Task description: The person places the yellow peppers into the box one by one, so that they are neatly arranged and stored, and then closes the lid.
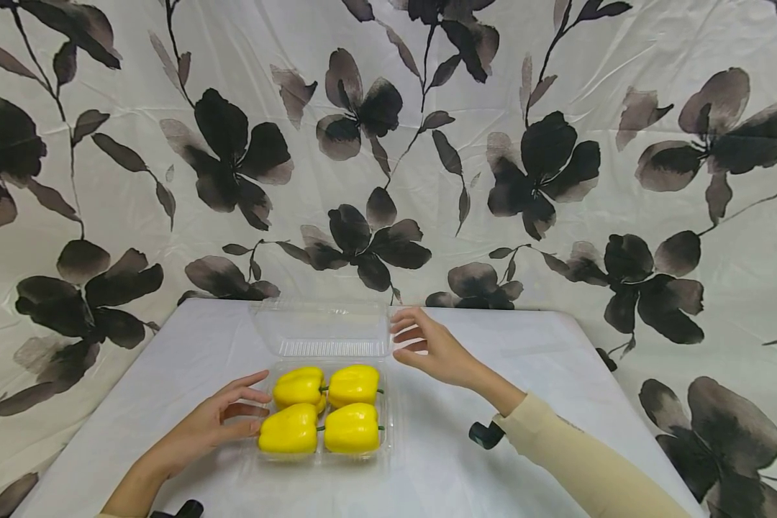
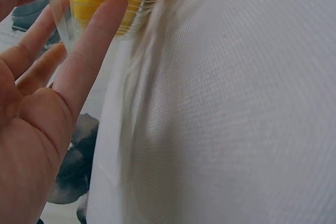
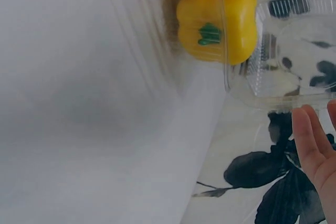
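Several yellow bell peppers (image 1: 352, 429) with green stems lie in two rows in a clear plastic clamshell container (image 1: 387, 432). Its transparent lid (image 1: 330, 327) is folded back, away from the person. My left hand (image 1: 219, 419) is at the container's left wall, fingers spread and fairly straight; in the left wrist view, a thumb or finger (image 2: 86, 51) overlaps the ribbed plastic side. At the lid's right edge is my right hand (image 1: 442, 351), its fingers loosely bent. In the right wrist view, the fingertips (image 3: 300, 116) are right at the lid's rim (image 3: 294, 100).
A white-covered table (image 1: 492, 460) lies under the container. Behind it hangs a pale cloth (image 1: 453, 187) printed with dark flowers. A black wrist device (image 1: 485, 434) sits by the right sleeve (image 1: 576, 446), and another (image 1: 188, 509) shows near the left wrist.
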The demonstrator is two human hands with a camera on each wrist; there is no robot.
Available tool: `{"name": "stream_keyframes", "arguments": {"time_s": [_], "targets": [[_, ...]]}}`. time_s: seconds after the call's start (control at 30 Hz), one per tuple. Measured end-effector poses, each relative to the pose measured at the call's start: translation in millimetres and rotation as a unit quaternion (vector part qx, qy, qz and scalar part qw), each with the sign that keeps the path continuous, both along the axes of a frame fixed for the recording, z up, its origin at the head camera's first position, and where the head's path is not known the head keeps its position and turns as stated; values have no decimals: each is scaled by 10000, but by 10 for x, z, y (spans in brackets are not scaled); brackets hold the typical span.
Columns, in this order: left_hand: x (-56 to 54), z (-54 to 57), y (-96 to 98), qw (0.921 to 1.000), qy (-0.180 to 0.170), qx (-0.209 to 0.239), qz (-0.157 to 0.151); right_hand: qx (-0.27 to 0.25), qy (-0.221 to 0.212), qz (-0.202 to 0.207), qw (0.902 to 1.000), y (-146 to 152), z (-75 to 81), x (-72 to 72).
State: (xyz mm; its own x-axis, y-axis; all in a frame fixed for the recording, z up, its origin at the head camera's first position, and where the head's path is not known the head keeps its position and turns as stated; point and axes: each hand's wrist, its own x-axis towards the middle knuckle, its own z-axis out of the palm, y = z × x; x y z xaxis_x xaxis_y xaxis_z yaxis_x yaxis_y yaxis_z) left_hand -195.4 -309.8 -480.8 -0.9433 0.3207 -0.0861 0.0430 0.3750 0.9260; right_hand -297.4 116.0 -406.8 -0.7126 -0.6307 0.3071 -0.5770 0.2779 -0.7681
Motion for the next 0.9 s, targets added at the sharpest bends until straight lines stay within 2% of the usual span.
{"name": "stream_keyframes", "arguments": {"time_s": [0.37,0.9], "targets": [[-2,-14,-17,9999,40,67,-75,-12,167,-140,9998,-2,8,84],[1,-7,-13,10000,45,41,-68,-46,462,-49,9989,37,-62,216]]}}
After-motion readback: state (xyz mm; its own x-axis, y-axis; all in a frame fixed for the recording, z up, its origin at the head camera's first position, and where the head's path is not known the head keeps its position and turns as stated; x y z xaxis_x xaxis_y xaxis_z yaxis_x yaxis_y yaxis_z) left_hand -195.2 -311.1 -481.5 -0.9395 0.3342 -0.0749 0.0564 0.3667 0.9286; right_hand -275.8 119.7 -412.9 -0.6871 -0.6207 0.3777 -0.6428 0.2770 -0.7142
